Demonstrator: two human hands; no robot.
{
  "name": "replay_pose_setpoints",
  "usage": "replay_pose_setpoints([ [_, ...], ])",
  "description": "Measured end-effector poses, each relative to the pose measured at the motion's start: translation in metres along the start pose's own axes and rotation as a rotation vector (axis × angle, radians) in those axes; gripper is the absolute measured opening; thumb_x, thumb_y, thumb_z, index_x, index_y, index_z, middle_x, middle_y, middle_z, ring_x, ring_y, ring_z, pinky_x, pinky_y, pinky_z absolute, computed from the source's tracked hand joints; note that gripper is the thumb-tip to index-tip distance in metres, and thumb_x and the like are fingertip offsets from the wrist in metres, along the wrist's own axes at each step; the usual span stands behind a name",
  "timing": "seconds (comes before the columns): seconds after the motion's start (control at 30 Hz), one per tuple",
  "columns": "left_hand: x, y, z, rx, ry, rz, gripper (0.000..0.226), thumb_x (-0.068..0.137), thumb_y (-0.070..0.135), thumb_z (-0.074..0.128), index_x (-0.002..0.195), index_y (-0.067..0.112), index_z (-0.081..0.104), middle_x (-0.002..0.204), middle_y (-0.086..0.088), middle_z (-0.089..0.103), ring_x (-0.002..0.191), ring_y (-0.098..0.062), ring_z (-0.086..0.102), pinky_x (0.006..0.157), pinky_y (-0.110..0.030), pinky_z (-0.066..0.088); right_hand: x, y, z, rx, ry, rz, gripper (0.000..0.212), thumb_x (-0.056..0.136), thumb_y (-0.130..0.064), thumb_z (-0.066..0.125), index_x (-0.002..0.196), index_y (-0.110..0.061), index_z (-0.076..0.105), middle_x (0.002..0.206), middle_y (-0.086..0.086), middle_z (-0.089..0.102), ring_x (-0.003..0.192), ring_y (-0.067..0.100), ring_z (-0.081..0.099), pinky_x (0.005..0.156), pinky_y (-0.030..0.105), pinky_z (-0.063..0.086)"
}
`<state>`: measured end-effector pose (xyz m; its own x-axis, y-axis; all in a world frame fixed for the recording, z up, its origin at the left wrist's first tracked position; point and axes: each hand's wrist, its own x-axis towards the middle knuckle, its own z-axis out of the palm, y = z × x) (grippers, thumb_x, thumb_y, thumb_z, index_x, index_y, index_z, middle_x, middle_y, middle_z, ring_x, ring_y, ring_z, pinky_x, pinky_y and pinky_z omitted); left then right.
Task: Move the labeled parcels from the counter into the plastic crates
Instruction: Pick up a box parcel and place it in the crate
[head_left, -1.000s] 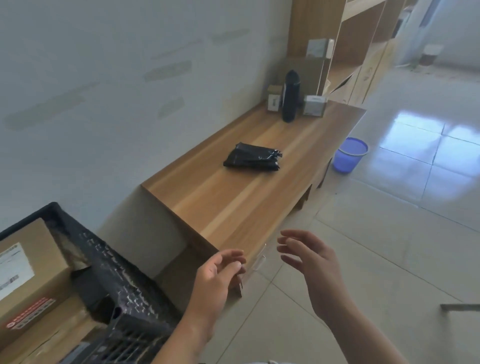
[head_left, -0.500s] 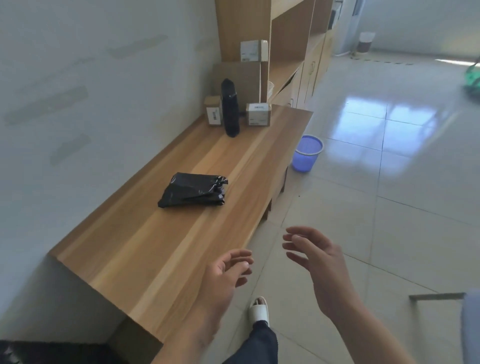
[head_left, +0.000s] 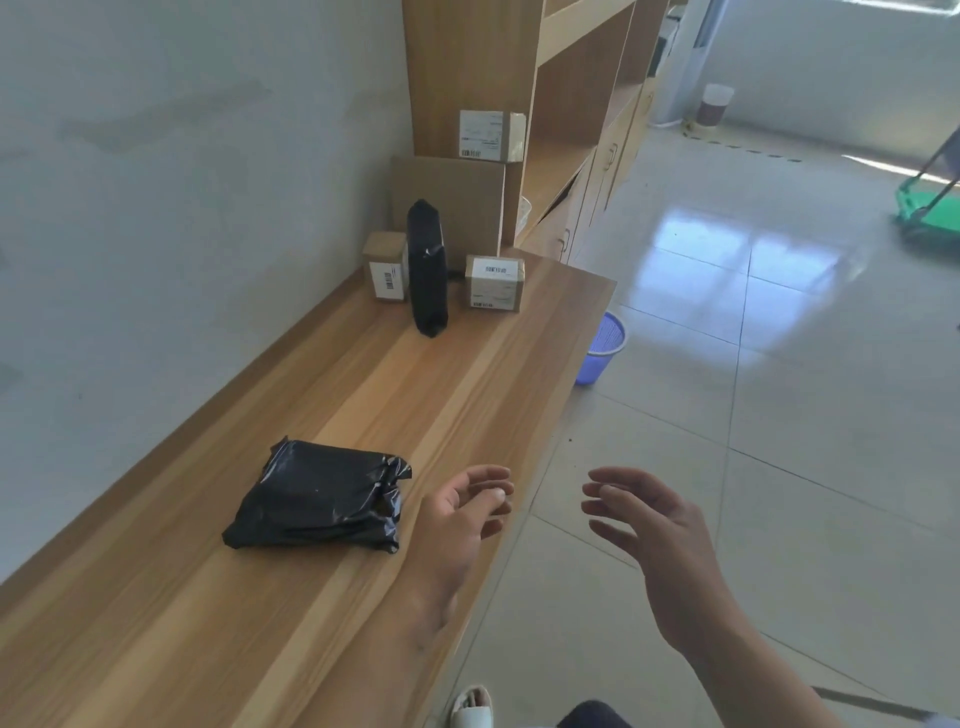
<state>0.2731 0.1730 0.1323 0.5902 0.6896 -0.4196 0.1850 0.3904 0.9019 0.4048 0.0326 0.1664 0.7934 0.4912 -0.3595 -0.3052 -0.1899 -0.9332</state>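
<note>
A flat black plastic-wrapped parcel (head_left: 319, 496) lies on the wooden counter (head_left: 363, 395). My left hand (head_left: 462, 514) hovers just right of it over the counter's edge, fingers loosely curled, holding nothing. My right hand (head_left: 649, 525) is out over the floor, fingers relaxed and empty. At the counter's far end stand an upright black parcel (head_left: 427, 267), a small labeled box (head_left: 387, 266) to its left, and another labeled box (head_left: 494, 283) to its right. A large plain carton (head_left: 457, 200) stands behind them with a labeled box (head_left: 491, 135) on top. No crate is in view.
A tall wooden shelf unit (head_left: 566, 104) rises beyond the counter's far end. A purple plastic basket (head_left: 602, 353) sits on the tiled floor by the counter. A green cart (head_left: 930, 213) stands far right. My foot in a white sandal (head_left: 470, 706) shows at the bottom.
The view has advanced along the counter; the black crate at the left has dropped out of sight. The flat black parcel is now close to my left hand. Both hands stay empty.
</note>
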Motion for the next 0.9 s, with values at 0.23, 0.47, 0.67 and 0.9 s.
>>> replay_pose_setpoints([
  [0.23,0.068,0.007,0.002,-0.052,0.174,-0.044,0.021,0.1,0.006,0.061,0.106,0.018,0.077,0.1,0.0,0.079,0.087,-0.01,0.073,0.083,-0.029,0.061,0.12,-0.023,0.029,-0.095,-0.154,0.031,0.017,0.095,0.001,0.065,0.1,-0.008,0.078,0.092,0.006,0.077,0.087,0.019,0.072,0.087,0.038,0.058],
  [0.47,0.141,0.036,0.02,-0.069,0.393,-0.11,0.021,0.101,0.009,0.061,0.105,0.021,0.078,0.104,0.0,0.078,0.099,-0.017,0.074,0.092,-0.036,0.06,0.312,-0.067,0.068,-0.5,-0.385,-0.112,0.026,0.092,-0.015,0.076,0.115,-0.024,0.072,0.112,-0.007,0.07,0.106,0.016,0.066,0.077,0.029,0.05],
  [0.67,0.189,0.062,0.046,-0.102,0.57,-0.171,0.023,0.102,0.011,0.062,0.105,0.026,0.079,0.102,0.003,0.078,0.098,-0.015,0.074,0.088,-0.033,0.06,0.489,-0.079,0.123,-1.197,-0.557,-0.264,0.075,0.09,-0.028,0.077,0.155,-0.022,0.04,0.148,0.012,0.046,0.123,0.036,0.053,0.095,0.047,0.051],
  [0.9,0.199,0.052,0.068,-0.131,0.71,-0.303,0.021,0.103,0.015,0.062,0.108,0.029,0.077,0.102,0.009,0.079,0.096,-0.009,0.074,0.083,-0.03,0.056,0.577,-0.083,0.19,-1.665,-0.687,-0.518,0.082,0.087,-0.033,0.076,0.156,-0.029,0.032,0.154,0.016,0.036,0.143,0.041,0.033,0.113,0.055,0.03],
])
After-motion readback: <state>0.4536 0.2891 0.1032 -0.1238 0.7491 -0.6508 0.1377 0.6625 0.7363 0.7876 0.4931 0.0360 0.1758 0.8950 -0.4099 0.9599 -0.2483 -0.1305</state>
